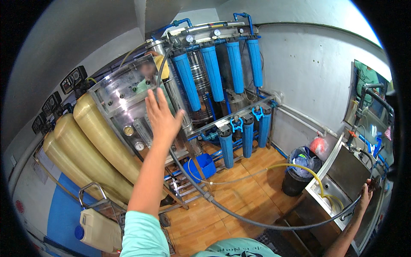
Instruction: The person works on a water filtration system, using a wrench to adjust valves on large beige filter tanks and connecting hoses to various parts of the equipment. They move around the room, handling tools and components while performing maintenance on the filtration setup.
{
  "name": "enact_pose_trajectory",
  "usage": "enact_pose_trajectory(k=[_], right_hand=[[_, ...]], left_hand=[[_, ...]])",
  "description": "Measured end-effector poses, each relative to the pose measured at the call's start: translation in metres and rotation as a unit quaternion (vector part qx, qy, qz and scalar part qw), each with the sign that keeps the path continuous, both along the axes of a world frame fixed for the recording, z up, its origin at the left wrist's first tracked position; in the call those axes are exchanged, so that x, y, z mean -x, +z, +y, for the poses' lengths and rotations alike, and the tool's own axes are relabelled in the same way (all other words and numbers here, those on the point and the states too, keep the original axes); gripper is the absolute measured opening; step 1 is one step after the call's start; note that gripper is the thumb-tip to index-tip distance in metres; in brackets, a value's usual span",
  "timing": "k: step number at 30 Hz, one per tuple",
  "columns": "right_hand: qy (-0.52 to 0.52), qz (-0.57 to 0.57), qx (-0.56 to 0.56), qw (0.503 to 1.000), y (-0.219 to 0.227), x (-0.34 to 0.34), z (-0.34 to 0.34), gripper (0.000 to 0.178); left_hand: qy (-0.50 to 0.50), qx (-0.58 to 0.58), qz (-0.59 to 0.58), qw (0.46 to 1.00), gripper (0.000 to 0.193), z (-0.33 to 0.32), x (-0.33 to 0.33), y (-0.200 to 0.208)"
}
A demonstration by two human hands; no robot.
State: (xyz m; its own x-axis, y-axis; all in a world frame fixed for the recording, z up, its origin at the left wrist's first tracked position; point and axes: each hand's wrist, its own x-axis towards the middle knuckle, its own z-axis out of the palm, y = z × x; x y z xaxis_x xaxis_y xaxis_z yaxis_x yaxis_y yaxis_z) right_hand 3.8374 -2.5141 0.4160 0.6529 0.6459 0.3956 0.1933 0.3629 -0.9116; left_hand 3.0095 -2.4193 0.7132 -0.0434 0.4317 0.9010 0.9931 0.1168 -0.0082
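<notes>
My left hand [162,118] is raised with its fingers spread, holding nothing. It shows in front of a shiny metal control panel [117,83] with knobs and round gauges. A dark grey hose [257,223] comes down from the filter rack behind that hand, sags across in front of me and rises toward the sink [342,169]. Far to the right, my right hand [367,193] is closed around the hose near the sink's outer side; its fingertips are small and partly hidden. A yellow hose [319,180] hangs over the sink's rim into the basin.
Tall blue filter housings [212,73] hang on a metal rack, with shorter ones [226,147] below. Several large beige tanks [102,139] lean at left, near a jerrycan [100,229]. A blue bin [201,167] and a black trash bin [295,184] stand on the tiled floor.
</notes>
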Motion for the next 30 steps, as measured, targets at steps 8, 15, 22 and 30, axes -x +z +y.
enact_pose_trajectory(k=[8,15,22,30], right_hand=[[-0.021,-0.1,0.024,0.994,0.072,0.084,-0.014,0.029],[0.016,-0.101,0.023,0.994,0.115,0.154,0.004,0.019],[0.107,-0.18,-0.107,0.972,0.187,0.242,0.035,0.019],[0.226,-0.176,-0.191,0.939,0.302,0.431,0.067,0.018]], left_hand=[[-0.084,0.083,-0.117,0.986,0.048,0.116,0.043,0.018],[-0.049,-0.071,-0.142,0.986,0.044,0.158,0.059,0.138],[0.024,-0.085,-0.171,0.981,0.042,0.067,0.148,0.154],[0.08,0.009,-0.197,0.977,0.041,-0.028,0.276,0.094]])
